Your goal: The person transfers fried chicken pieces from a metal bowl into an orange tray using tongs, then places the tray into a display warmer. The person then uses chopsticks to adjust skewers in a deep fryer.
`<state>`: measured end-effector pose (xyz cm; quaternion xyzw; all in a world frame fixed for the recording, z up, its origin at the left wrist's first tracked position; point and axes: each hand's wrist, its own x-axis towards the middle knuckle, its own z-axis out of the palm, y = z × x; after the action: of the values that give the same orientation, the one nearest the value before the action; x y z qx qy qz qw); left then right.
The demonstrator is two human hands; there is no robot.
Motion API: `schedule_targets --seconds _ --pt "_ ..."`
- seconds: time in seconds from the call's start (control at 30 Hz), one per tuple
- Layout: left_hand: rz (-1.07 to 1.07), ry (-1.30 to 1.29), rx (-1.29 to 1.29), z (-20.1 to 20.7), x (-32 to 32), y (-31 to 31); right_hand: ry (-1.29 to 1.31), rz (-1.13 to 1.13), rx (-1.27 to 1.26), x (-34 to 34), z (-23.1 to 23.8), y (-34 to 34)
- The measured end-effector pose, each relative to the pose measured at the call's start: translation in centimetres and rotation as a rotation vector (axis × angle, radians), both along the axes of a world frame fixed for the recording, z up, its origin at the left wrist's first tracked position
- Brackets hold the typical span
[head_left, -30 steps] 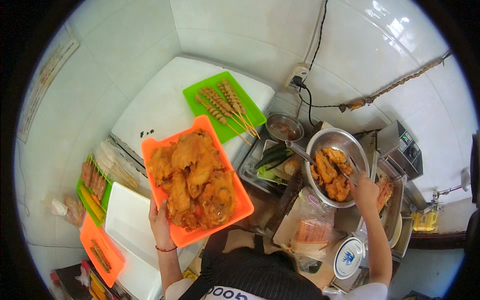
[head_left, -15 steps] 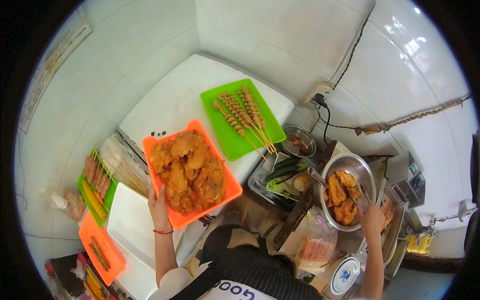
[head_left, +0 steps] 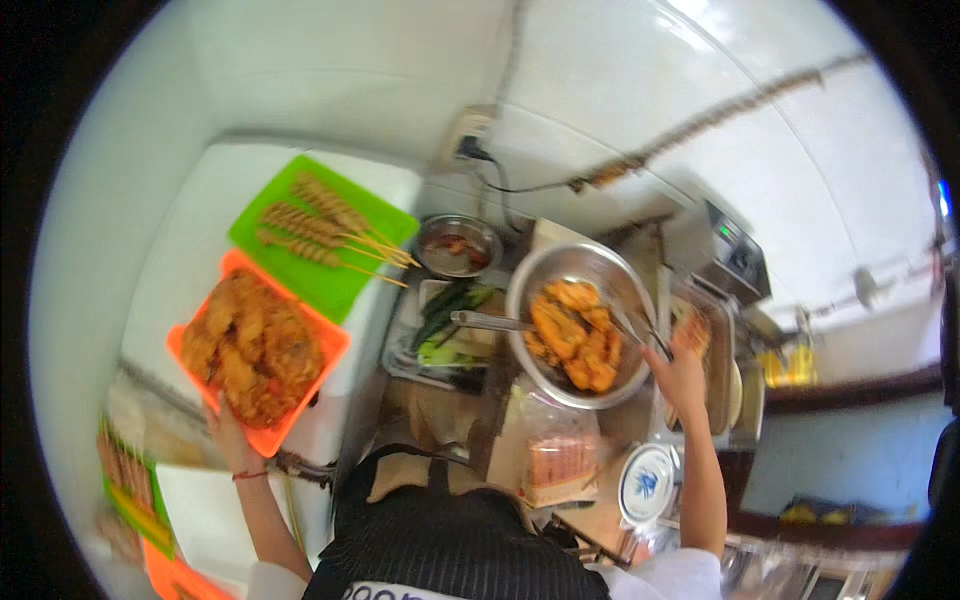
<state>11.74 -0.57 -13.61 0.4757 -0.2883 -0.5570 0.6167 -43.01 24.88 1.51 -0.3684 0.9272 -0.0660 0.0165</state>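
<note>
My left hand [head_left: 232,440] grips the near rim of an orange plastic tray [head_left: 328,362], which is heaped with golden-brown fried pieces [head_left: 250,345], perhaps chicken. The tray is over the white top at left, up against a green tray [head_left: 340,290] with several skewers [head_left: 310,220]. In my right hand [head_left: 682,378] is a pair of metal tongs [head_left: 655,340], its tips reaching into a steel bowl [head_left: 518,350]. Orange-coated pieces [head_left: 575,335] fill the bowl's bottom. A metal utensil handle [head_left: 490,320] sticks out over the bowl's left rim.
Behind the bowl's left side stands a smaller steel bowl [head_left: 458,246]; nearer is a tray of green vegetables [head_left: 440,325]. A bagged pink item [head_left: 560,450] and white-and-blue plate [head_left: 648,482] lie nearer me. A metal appliance [head_left: 725,250] and plugged cord [head_left: 475,150] are behind.
The view has swung right, so everything sits further left. The orange tray has moved against the green one, my left hand still on it. The tongs remain in the steel bowl.
</note>
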Motion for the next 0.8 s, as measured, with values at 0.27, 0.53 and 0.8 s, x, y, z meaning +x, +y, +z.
schedule_targets --seconds 0.27,0.53,0.8 --pt "-0.040 -0.022 0.248 0.0 -4.4 -2.6 -1.644 -0.629 -0.542 0.1 0.0 0.4" --pt "-0.284 -0.048 0.276 -1.1 -4.9 -2.6 -1.748 -0.780 -0.496 0.0 -3.3 -4.2" --pt "-0.360 -0.186 0.415 -0.2 -4.8 -2.6 -1.488 -0.722 -0.707 2.3 -4.0 -6.1"
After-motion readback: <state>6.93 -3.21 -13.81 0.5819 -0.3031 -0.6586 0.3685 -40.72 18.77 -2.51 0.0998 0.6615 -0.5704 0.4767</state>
